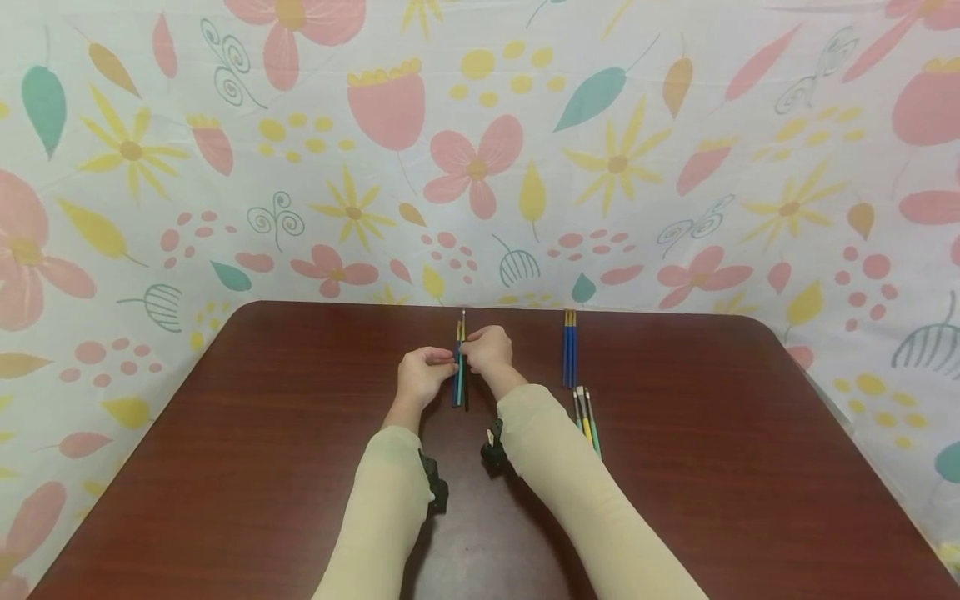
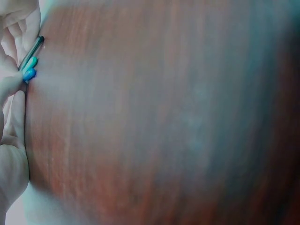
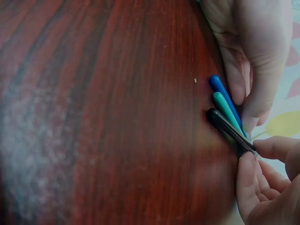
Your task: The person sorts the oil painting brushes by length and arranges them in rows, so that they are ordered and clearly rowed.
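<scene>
Three slim paintbrushes lie side by side near the far middle of the table, bristle ends pointing away: a blue paintbrush [image 3: 221, 89], a teal paintbrush [image 3: 225, 107] and a black paintbrush [image 3: 224, 123]. On their left side, my left hand [image 1: 422, 377] has thumb and fingertips at the blue handle, pinching it. From the right, my right hand [image 1: 489, 350] pinches the black brush between thumb and finger, seen close up in the right wrist view. The handle ends stick out toward me, and the hands cover the middle parts in the left wrist view.
Right of the hands, several blue paintbrushes [image 1: 570, 354] lie together by the far edge. Nearer me is another group of paintbrushes [image 1: 586, 421] with yellow and green handles, partly behind the right sleeve. A flower-patterned cloth [image 1: 480, 167] hangs behind the brown table [image 1: 262, 433].
</scene>
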Demonstrator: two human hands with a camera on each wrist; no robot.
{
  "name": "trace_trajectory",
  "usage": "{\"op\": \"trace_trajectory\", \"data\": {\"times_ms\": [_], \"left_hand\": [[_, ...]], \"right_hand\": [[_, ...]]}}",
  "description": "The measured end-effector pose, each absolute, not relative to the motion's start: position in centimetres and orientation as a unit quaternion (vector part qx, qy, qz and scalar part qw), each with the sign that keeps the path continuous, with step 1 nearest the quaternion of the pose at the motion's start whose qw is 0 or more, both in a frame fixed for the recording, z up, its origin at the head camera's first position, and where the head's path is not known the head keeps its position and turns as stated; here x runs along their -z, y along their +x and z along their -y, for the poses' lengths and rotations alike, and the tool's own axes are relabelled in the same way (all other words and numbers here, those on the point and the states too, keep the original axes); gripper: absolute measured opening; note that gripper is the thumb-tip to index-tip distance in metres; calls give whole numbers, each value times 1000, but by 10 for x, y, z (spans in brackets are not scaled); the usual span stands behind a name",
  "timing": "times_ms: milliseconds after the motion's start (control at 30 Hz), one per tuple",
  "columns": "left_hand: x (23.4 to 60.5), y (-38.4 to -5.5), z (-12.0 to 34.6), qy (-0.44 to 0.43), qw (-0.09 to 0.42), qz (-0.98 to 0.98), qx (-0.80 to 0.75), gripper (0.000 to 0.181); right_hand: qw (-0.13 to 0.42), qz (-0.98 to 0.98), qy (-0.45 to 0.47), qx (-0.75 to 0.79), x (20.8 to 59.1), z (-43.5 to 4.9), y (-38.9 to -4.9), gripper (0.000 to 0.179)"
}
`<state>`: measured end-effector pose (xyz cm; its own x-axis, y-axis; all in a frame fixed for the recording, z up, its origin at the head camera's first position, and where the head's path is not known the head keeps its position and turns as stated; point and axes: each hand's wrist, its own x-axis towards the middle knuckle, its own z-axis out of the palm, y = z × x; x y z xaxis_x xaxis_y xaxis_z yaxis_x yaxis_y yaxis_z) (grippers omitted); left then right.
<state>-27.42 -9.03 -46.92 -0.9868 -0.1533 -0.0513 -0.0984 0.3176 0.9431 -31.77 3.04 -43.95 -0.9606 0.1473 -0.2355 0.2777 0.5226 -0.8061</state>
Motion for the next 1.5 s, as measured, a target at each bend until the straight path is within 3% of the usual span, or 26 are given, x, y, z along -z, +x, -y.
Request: {"op": "trace_trajectory", "data": {"times_ms": [767,1500], "left_hand": [[466,-272,90,81,28,819,567,19],[465,-269,88,89,22,825,558,19]], "right_hand": [[79,-824,136,544,438,-43,-311,17],[78,-807,117,573,426,-72,-298,24]]}}
